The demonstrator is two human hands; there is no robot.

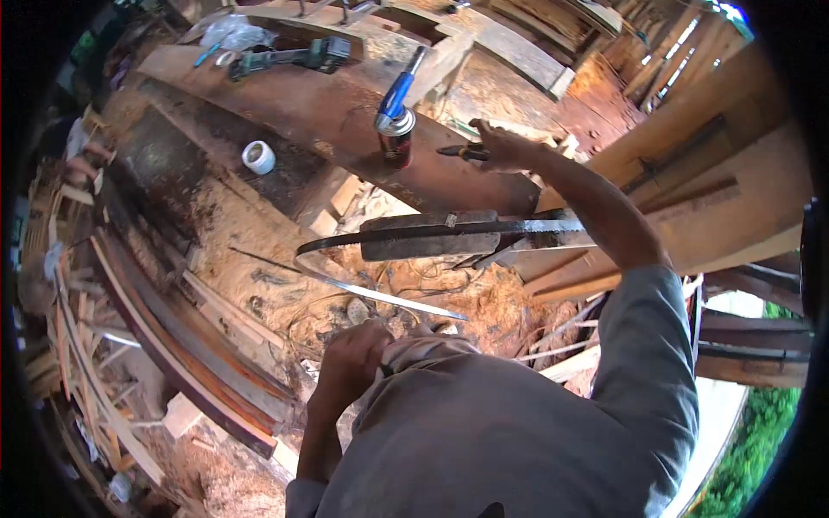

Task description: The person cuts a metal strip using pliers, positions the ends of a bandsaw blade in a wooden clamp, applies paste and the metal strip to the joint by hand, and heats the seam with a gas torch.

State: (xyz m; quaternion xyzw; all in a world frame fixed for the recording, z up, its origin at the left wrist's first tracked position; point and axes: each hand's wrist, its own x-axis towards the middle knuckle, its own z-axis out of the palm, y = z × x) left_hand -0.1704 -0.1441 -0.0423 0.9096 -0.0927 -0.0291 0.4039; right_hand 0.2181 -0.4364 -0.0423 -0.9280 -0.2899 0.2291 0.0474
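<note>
My right hand (509, 148) is stretched forward over the brown board, its fingers closed around dark-handled pliers (465, 152). Just left of the pliers, a blowtorch (396, 105) with a blue head stands upright on its gas canister. Close to my chest, my left hand (356, 350) is curled shut against the front of my shirt; whatever its fingers hold is hidden. Between my hands, a toothed saw blade (414, 233) lies across a wooden block (427, 248). The blade bends back in a loop at the left, and one bright end points toward me.
A white round container (258, 157) sits on the dark plank at left. Beyond it lies a green-and-black cordless tool (294, 57). Long boards (708, 190) lean at the right. Curved timber strips (186, 345) run along the left, and sawdust (250, 285) covers the ground.
</note>
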